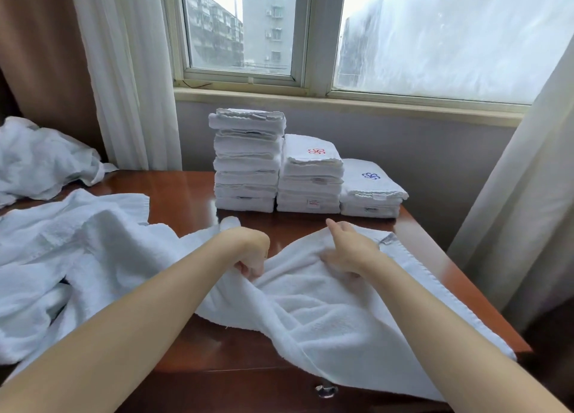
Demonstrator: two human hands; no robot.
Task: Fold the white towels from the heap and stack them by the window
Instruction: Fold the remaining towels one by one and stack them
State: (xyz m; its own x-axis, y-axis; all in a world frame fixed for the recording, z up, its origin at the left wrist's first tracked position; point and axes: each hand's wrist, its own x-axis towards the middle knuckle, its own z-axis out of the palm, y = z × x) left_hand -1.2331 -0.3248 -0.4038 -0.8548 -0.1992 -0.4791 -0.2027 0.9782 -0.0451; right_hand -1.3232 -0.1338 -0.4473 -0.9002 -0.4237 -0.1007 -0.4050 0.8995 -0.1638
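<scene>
A white towel lies spread and rumpled over the front right of the brown table. My left hand grips a bunched fold of it near the middle of the table, fingers curled under the cloth. My right hand lies on the towel's far edge, its fingers pinching the fabric. Three stacks of folded white towels stand under the window: a tall one, a middle one with a red emblem, and a low one with a blue emblem. A heap of unfolded towels covers the table's left side.
More crumpled white cloth lies at the far left beyond the table. Curtains hang at both sides, the right one close to the table's right edge. A drawer knob shows at the front edge of the table.
</scene>
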